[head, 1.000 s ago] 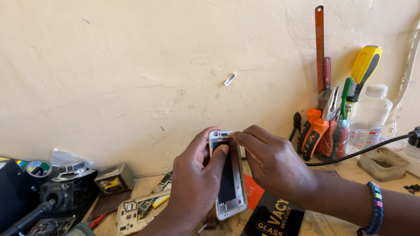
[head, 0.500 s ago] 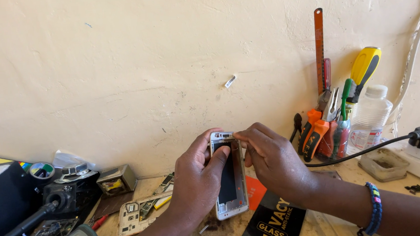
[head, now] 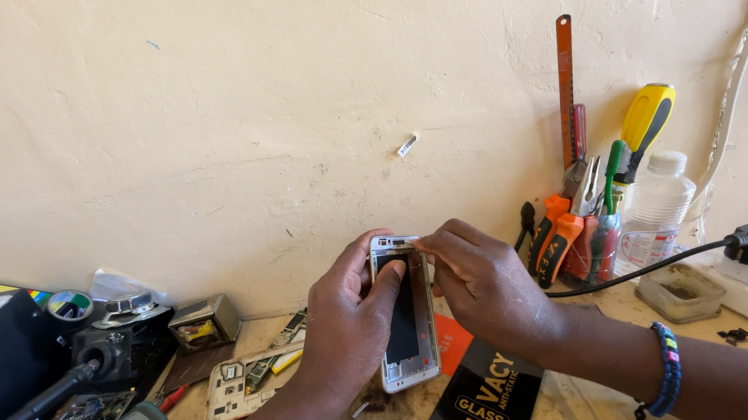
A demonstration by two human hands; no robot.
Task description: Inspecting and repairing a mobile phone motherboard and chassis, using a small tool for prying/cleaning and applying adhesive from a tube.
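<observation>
head view, flat rectangular phone frame (head: 406,317), left hand (head: 347,326)

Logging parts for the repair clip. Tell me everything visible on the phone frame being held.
The phone frame is a slim, pale, metal-looking rectangle with rounded corners and a dark panel down its middle. It is held upright, tilted slightly back, above the cluttered bench in front of the cream wall. The left hand grips its left edge, thumb lying across the dark panel. The right hand pinches at its top right corner with the fingertips. Its lower end hangs free above the bench. Finer parts are too small to tell.
</observation>
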